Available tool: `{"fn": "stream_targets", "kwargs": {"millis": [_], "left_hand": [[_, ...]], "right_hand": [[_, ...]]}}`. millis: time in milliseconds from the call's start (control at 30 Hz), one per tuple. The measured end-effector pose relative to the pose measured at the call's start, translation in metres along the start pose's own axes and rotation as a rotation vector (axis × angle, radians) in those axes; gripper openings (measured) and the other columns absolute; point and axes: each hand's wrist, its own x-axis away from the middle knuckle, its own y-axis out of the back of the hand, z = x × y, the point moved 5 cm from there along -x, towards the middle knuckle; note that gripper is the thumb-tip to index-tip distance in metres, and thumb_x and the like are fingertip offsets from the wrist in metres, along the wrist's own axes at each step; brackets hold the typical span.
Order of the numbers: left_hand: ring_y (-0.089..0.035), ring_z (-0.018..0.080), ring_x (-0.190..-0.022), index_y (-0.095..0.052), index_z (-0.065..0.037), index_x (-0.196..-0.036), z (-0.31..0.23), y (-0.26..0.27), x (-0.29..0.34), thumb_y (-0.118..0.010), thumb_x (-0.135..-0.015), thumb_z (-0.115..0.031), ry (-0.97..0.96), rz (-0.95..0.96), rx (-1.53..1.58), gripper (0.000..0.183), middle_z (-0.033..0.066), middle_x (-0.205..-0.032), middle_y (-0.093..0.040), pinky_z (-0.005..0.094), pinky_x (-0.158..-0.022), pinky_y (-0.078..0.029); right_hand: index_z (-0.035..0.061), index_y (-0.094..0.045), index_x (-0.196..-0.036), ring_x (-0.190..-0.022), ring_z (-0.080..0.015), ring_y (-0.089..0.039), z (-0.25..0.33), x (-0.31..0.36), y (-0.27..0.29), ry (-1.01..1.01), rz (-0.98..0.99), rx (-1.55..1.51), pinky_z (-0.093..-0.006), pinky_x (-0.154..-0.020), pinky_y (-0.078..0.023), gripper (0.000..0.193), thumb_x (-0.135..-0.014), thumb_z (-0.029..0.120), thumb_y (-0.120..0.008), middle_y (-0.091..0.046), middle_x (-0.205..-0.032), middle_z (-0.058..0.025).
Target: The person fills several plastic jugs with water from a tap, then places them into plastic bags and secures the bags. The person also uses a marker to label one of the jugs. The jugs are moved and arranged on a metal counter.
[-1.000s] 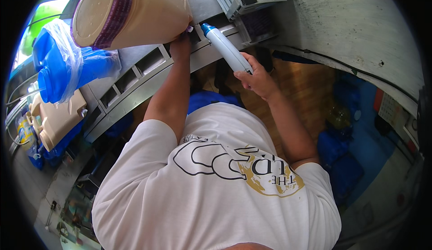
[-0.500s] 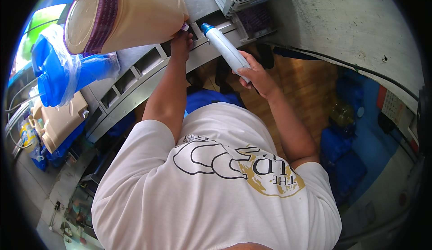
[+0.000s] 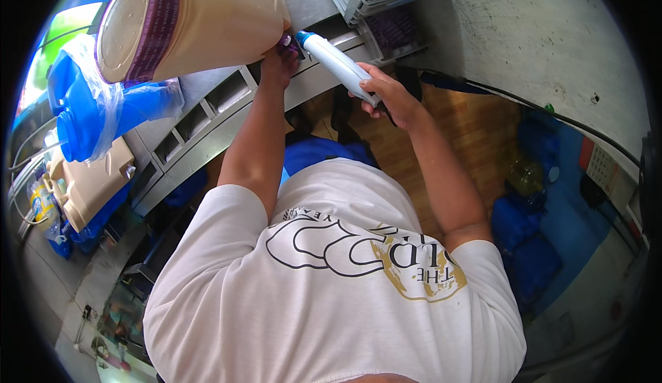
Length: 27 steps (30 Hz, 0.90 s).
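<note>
Our right hand (image 3: pixel 386 97) grips a white tube with a blue cap (image 3: pixel 338 62), fingers wrapped round its lower end, cap tip pointing up-left. Our left hand (image 3: pixel 277 62) pinches something small against the big beige jug (image 3: pixel 207 17); what it is, we cannot tell.

We see bright daylight flooding in from the upper left of the frame, soft shadows lower down, and strong fisheye bending inside a black rim.
</note>
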Motion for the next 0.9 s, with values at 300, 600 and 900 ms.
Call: {"fn": "stream_targets", "kwargs": {"millis": [300,600,900], "left_hand": [[-0.060,0.0195,-0.083,-0.063,-0.019,-0.101,0.003,-0.008,-0.009,-0.068,-0.088,-0.051,0.080,-0.036,0.158,0.035,0.0021,-0.085,-0.063,0.0419,-0.078,-0.047],[-0.058,0.0160,-0.082,-0.065,-0.019,-0.098,0.005,-0.013,-0.018,-0.063,-0.093,-0.046,0.154,-0.116,0.258,0.028,-0.0014,-0.083,-0.064,0.0361,-0.081,-0.047],[-0.058,0.0152,-0.082,-0.066,-0.022,-0.100,0.002,-0.007,-0.019,-0.064,-0.091,-0.044,0.150,-0.144,0.187,0.024,-0.0024,-0.086,-0.063,0.0356,-0.080,-0.045]], "right_hand": [[0.0098,-0.043,-0.141,-0.062,-0.0066,-0.051,0.011,-0.014,0.000,-0.004,-0.089,0.128,-0.0237,-0.053,-0.040,0.070,-0.078,0.025,-0.069,-0.057,-0.091,-0.0002],[0.0127,-0.041,-0.145,-0.064,-0.0060,-0.051,-0.001,-0.016,0.002,-0.001,-0.103,0.140,-0.0213,-0.053,-0.037,0.073,-0.080,0.028,-0.071,-0.060,-0.094,-0.0004],[0.0112,-0.042,-0.145,-0.063,-0.0050,-0.051,0.000,-0.015,0.003,0.027,-0.116,0.140,-0.0210,-0.052,-0.038,0.072,-0.081,0.027,-0.071,-0.057,-0.089,0.0010]]}}
